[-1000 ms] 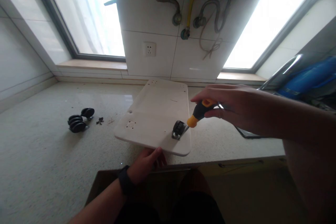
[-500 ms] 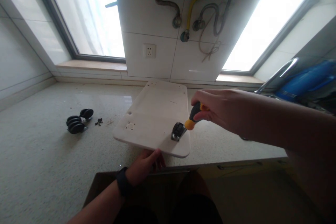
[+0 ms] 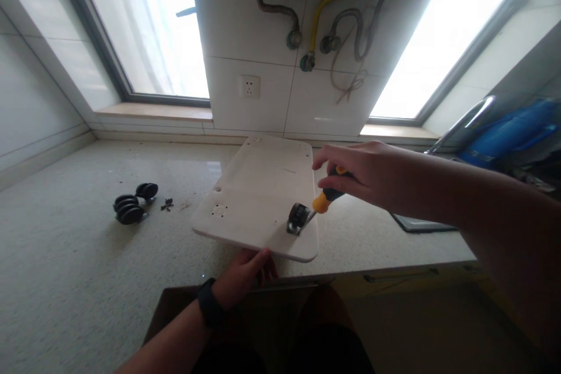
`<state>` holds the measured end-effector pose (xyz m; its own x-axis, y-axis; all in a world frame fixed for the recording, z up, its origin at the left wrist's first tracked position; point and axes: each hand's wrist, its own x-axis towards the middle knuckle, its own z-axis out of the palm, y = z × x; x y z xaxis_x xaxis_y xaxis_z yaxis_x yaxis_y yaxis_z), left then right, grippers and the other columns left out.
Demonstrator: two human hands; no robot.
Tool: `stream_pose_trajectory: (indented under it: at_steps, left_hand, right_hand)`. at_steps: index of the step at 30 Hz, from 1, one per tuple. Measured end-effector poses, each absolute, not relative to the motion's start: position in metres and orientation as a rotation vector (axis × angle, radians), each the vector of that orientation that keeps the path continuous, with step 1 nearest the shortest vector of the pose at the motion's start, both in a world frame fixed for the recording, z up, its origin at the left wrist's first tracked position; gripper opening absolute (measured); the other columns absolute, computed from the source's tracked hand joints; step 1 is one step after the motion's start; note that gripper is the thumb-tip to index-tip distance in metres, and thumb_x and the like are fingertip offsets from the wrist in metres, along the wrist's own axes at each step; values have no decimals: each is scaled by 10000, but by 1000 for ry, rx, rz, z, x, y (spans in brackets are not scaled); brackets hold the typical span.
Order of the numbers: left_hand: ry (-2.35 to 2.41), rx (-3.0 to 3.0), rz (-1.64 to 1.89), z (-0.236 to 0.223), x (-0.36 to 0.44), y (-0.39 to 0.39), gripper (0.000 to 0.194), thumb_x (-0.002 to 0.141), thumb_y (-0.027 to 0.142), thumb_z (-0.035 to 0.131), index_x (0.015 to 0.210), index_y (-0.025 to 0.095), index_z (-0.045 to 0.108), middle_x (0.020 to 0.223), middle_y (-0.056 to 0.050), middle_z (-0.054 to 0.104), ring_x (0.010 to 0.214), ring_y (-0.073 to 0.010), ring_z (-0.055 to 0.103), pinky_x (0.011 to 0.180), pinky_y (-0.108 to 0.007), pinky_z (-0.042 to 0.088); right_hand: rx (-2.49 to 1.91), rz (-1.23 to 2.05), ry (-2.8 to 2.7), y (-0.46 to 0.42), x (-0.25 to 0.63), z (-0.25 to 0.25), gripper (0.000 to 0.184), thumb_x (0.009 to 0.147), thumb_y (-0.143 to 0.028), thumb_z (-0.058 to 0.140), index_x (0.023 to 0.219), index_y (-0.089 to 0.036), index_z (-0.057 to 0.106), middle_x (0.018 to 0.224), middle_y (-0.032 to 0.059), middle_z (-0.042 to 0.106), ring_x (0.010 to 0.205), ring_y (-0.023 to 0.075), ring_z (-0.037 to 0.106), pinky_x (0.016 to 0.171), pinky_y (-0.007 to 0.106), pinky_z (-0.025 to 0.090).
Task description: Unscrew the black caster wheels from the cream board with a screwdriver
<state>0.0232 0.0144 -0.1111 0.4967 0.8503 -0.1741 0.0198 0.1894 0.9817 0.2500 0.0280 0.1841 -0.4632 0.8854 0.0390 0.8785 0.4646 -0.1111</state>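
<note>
Head view: holding screwdriver (image 3: 321,204) in grip of right hand (image 3: 357,170), with shaft at mounted caster (image 3: 298,216) on near-right corner of white panel (image 3: 258,187). Touching near edge with left hand (image 3: 245,272); can't tell grip there. Reads as one corner fitted, three bare, with apparently three loose casters (image 3: 128,214) beside dark screws (image 3: 167,205) on tabletop (image 3: 79,245).

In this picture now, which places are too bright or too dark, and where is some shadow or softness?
Head view: left window and right window almost pure white; head view, bottom: area below the counter very dark; head view, centre: soft shadow on the board beside the caster; head view, right edge: blue object looks soft.
</note>
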Motion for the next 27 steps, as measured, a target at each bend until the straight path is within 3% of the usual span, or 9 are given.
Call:
stream_pose_trajectory:
  at_steps: [5, 9, 13, 16, 19, 24, 27]
  left_hand:
    - [889, 1258, 707, -109, 23, 14, 694, 882, 758, 484, 719, 116, 694, 692, -91, 697, 539, -143, 557, 547, -272, 409]
    - [876, 1266, 695, -107, 22, 15, 692, 887, 757, 474, 721, 121, 688, 697, -85, 695, 538, -142, 561, 551, -274, 416]
    - [874, 1266, 683, -107, 22, 16, 689, 894, 750, 470, 729, 118, 688, 704, -82, 690, 547, -142, 567, 555, -273, 417]
    - [866, 1254, 690, -107, 23, 15, 691, 877, 764, 485, 729, 119, 682, 708, -82, 688, 543, -143, 563, 548, -275, 418]
    - [880, 1264, 685, -105, 23, 14, 695, 867, 775, 488, 729, 122, 682, 699, -75, 681, 543, -143, 560, 552, -276, 417]
    - [885, 1260, 683, -105, 22, 14, 694, 863, 778, 488, 720, 126, 678, 706, -76, 687, 535, -141, 557, 548, -278, 421]
    - [875, 1249, 678, -106, 22, 15, 683, 874, 763, 490, 726, 124, 682, 706, -79, 690, 546, -144, 564, 556, -280, 426]
  right_hand:
    - [-1559, 172, -2659, 33, 262, 191, 335, 838, -509, 663, 1054, -254, 644, 938, 31, 721, 759, 195, 617, 628, 307, 392]
    - [-1519, 112, -2670, 29, 269, 192, 339, 856, -461, 654, 1101, -239, 580, 943, 46, 689, 745, 190, 590, 626, 306, 388]
    - [-1527, 5, -2566, 20, 262, 185, 386, 906, -564, 561, 1072, -216, 549, 933, 64, 661, 739, 187, 579, 631, 308, 391]
    - [-1700, -133, -2469, 16, 254, 178, 460, 944, -648, 425, 988, -211, 563, 749, 33, 628, 590, 160, 516, 552, 301, 310]
    - [-1806, -192, -2469, 18, 252, 178, 481, 930, -682, 418, 945, -225, 569, 598, -4, 571, 496, 151, 457, 520, 303, 240]
    - [-1628, 69, -2641, 21, 259, 196, 250, 875, -466, 621, 989, -247, 589, 876, 41, 698, 687, 196, 588, 604, 322, 370]
    - [-1525, 261, -2726, 20, 261, 204, 169, 869, -338, 626, 1016, -259, 603, 1037, 50, 701, 856, 222, 642, 714, 348, 446]
